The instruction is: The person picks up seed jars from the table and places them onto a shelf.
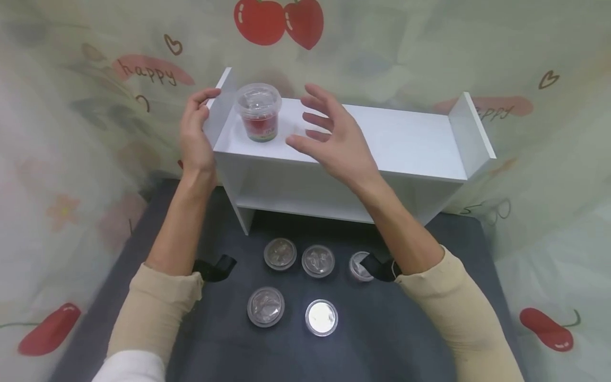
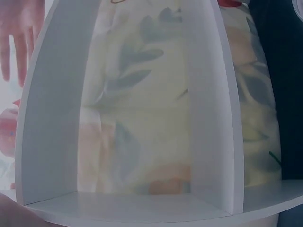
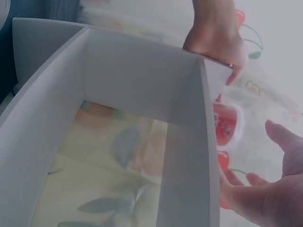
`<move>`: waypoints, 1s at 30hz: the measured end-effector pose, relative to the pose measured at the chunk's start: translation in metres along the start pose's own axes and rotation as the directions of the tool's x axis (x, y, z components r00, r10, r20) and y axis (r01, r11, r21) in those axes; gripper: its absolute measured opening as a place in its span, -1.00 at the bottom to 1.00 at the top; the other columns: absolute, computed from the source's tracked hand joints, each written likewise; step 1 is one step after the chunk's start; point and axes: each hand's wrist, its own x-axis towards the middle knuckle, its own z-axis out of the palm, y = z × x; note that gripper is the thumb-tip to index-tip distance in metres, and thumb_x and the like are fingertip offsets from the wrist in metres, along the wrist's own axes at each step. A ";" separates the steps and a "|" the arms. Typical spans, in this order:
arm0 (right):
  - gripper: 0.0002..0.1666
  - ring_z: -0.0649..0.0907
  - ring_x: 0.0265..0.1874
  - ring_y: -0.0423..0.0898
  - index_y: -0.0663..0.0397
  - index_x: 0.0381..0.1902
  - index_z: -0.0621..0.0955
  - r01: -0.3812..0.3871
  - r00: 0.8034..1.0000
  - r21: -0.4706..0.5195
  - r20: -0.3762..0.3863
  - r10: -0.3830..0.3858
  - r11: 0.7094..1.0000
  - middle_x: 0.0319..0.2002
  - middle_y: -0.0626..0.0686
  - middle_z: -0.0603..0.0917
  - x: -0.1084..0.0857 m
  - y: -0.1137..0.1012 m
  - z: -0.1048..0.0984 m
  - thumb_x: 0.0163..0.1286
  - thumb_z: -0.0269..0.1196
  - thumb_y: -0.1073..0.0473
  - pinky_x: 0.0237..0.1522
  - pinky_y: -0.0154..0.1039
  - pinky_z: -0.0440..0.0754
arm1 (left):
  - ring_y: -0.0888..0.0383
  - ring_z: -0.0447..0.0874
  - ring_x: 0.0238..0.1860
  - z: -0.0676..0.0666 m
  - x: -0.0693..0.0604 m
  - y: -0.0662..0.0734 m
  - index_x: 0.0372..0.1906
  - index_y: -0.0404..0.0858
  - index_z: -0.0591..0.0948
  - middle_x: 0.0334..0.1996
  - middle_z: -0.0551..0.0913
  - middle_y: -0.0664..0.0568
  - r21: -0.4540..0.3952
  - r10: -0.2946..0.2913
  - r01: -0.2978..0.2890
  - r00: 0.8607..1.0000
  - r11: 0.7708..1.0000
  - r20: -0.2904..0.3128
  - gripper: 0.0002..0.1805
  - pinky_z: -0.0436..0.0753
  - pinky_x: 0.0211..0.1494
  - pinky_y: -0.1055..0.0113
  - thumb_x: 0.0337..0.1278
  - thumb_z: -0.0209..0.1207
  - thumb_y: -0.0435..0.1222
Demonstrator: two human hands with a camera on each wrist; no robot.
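A clear plastic cup [image 1: 258, 114] with a lid and red contents stands upright at the left end of the white shelf's [image 1: 401, 138] top board. My left hand [image 1: 197, 127] grips the raised left side panel of that shelf, fingers over its edge; the right wrist view shows this left hand [image 3: 220, 40] too. To the right of the cup, my right hand [image 1: 341, 140] is held above the top board with fingers spread and nothing in them. A gap separates it from the cup [image 3: 226, 124]. In the left wrist view, much of my left hand [image 2: 19, 213] is cut off.
On the dark tabletop [image 1: 382, 339], several round lidded containers [image 1: 280, 253] stand in front of the shelf, one [image 1: 321, 318] with a bright shiny top. A printed cloth [image 1: 382, 58] hangs close behind the shelf and at both sides. A lower board [image 1: 305, 213] spans the shelf.
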 end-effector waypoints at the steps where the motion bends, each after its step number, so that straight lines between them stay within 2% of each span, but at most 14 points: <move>1: -0.06 0.53 0.27 -0.08 -0.13 0.48 0.32 0.011 1.000 0.005 0.003 -0.011 1.000 0.35 0.02 0.46 -0.002 0.000 -0.002 0.18 0.48 0.14 0.20 -0.24 0.50 | 0.11 0.41 0.19 0.000 0.000 0.000 0.07 -0.12 0.58 0.19 0.50 -0.02 0.001 0.002 -0.002 1.000 1.000 0.002 -0.57 0.32 0.21 0.36 0.37 -0.28 -0.32; 11: -0.13 0.56 0.23 0.00 -0.06 0.44 0.37 0.057 0.998 0.104 0.009 -0.058 0.993 0.29 0.01 0.52 -0.029 0.001 -0.018 0.19 0.45 0.30 0.20 -0.18 0.51 | 0.12 0.38 0.21 -0.002 0.001 0.001 0.08 -0.10 0.55 0.20 0.49 0.03 0.010 -0.002 0.002 0.999 1.000 0.032 -0.58 0.31 0.21 0.33 0.39 -0.29 -0.30; 20: -0.13 0.53 0.26 0.07 0.03 0.44 0.36 0.116 0.993 0.160 0.001 -0.117 0.980 0.29 0.19 0.51 -0.054 0.013 -0.032 0.19 0.40 0.44 0.21 -0.11 0.50 | 0.12 0.38 0.22 -0.002 0.001 0.003 0.08 -0.10 0.55 0.21 0.49 0.03 -0.012 -0.016 0.017 0.999 1.000 0.043 -0.58 0.30 0.22 0.36 0.39 -0.30 -0.30; 30: -0.14 0.53 0.25 0.09 0.11 0.46 0.32 0.114 0.993 0.134 0.013 -0.116 0.984 0.28 0.18 0.51 -0.077 0.030 -0.049 0.24 0.37 0.42 0.20 -0.15 0.51 | 0.10 0.39 0.21 -0.003 0.000 0.002 0.08 -0.11 0.57 0.19 0.49 -0.01 -0.055 -0.018 0.021 0.998 0.998 0.059 -0.57 0.32 0.20 0.36 0.37 -0.28 -0.33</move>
